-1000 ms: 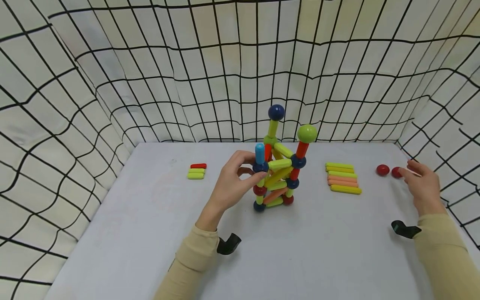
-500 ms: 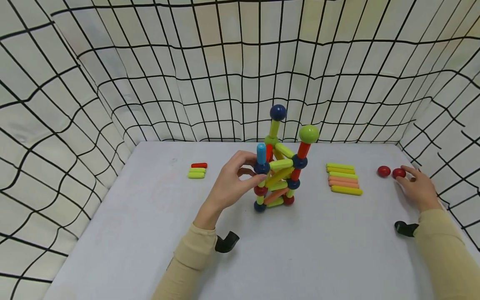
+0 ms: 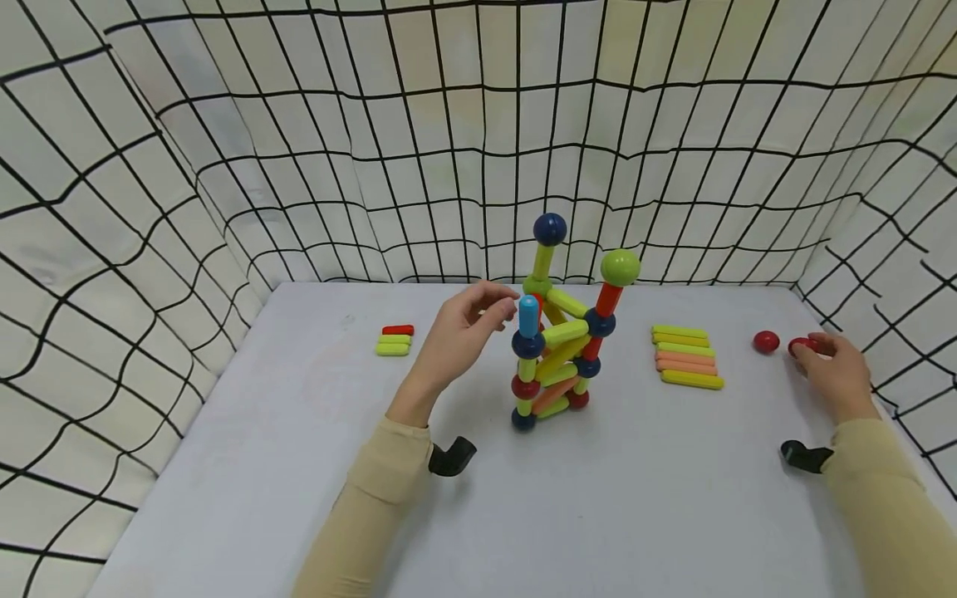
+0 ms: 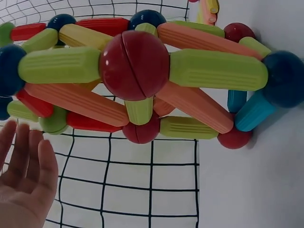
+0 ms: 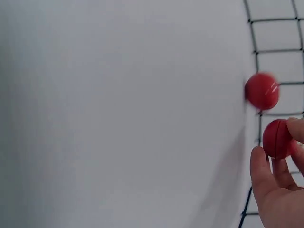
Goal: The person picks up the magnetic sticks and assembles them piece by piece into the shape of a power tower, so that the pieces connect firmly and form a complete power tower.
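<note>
A multicoloured tower (image 3: 562, 357) stands upright, well left of a pinched red ball (image 5: 275, 138).

No text, label, brand, number or sign can be read in the head view or in either wrist view. Nothing legible shows on the tower of rods and balls (image 3: 564, 334), the loose rods (image 3: 685, 360) or the pinched red ball (image 5: 273, 138).

Blk netting (image 3: 483, 85) edges wht tbl (image 3: 598, 507), w/ pale wall (image 3: 426, 124) behind.
</note>
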Motion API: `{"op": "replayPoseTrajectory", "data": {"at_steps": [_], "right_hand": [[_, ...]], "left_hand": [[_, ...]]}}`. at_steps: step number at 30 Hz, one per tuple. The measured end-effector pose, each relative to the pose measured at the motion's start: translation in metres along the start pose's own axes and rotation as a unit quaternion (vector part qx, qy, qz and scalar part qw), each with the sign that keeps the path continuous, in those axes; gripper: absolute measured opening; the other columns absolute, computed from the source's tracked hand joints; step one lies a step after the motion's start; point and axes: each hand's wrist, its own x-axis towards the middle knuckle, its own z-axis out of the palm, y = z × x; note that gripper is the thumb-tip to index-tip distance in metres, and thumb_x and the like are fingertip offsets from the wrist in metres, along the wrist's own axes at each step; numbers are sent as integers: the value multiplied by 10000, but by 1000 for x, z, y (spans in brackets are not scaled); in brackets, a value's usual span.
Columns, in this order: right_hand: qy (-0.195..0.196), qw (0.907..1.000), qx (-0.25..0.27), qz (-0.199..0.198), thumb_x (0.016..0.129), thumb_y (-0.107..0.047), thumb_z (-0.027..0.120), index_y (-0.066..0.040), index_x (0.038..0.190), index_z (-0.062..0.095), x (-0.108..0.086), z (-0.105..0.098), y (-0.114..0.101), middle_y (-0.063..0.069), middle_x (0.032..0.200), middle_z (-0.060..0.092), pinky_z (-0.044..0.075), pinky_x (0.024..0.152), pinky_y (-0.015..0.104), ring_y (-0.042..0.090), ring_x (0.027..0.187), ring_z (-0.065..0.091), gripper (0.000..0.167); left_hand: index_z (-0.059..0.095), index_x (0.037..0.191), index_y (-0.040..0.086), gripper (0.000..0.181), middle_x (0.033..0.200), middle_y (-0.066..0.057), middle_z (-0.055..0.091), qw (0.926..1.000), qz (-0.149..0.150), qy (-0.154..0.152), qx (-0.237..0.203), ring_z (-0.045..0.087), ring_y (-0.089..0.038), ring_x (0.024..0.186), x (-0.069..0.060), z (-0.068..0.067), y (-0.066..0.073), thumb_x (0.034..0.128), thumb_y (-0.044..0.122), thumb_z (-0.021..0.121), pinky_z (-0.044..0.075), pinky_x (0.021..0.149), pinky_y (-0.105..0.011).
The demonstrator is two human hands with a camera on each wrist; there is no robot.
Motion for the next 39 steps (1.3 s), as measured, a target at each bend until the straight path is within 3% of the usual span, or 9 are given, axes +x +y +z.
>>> {"op": "replayPoseTrajectory", "data": {"at_steps": [3,5,9,13,17,26,29,34,39], "right_hand": [[-33,9991,432,-15,976,-484,485,-28,1528,259,-11,5,-12,217,1448,326,472,823,232,69,981,521,750],[-94,9977,660,-111,961,-512,503,-79,1536,275,-22,11,-22,189,1453,314,450,914,294,45,1002,501,755],[-571,9938,765,-576,945,-562,507,-152,1543,289,-47,26,-47,169,1485,309,367,1037,503,244,1221,403,756],[-1385,9799,598,-1309,961,-555,491,-177,1533,313,-75,44,-72,142,1470,380,390,1032,528,321,1297,348,708],[-2186,9537,677,-1954,977,-468,540,-183,1471,424,-109,65,-104,77,1382,496,455,979,417,252,1226,454,581],[-3733,8688,986,-3100,994,-215,582,-232,1369,548,-158,93,-154,53,1293,581,526,911,322,283,1153,562,377],[-3774,8649,928,-3177,1006,-244,560,-257,1393,527,-160,99,-163,27,1325,568,506,938,302,253,1178,555,389],[-3487,8848,907,-2955,992,-321,576,-233,1399,511,-151,106,-170,10,1344,549,503,950,341,250,1207,534,422],[-3358,8897,1110,-2888,998,-300,571,-123,1419,469,-133,111,-174,80,1349,555,461,996,500,282,1192,563,468]], "left_hand": [[582,1250,97,302,1178,-63,609,9995,-129,277,88,564,-167,1076,12,2,-2,1004,270,564,497,922,-361],[560,1288,122,333,1248,-23,589,9992,-199,330,71,537,-133,1145,19,3,-3,998,286,574,462,975,-364],[542,1341,140,383,1307,43,567,9994,-256,230,-45,519,-113,1203,29,3,-7,989,284,590,422,1030,-378],[553,1352,142,393,1316,41,573,9991,-343,-29,-257,529,-113,1210,37,4,-10,987,280,595,422,1044,-361],[566,1343,123,383,1273,-20,610,9978,-424,-282,-418,566,-154,1178,41,5,-10,987,262,596,445,1028,-365],[597,1307,100,352,1231,-36,626,9982,-390,-355,-272,578,-176,1148,44,7,-7,982,236,608,464,1000,-380],[603,1305,107,351,1212,-30,636,9984,-405,-338,-190,579,-174,1132,43,7,-7,980,240,610,466,990,-387],[610,1300,97,363,1206,-26,634,9989,-412,-226,-41,562,-158,1136,40,4,-8,970,249,626,450,1003,-375],[620,1262,91,341,1188,-28,614,9991,-433,-12,-29,542,-161,1143,34,1,-8,956,238,647,438,1018,-364]]}}
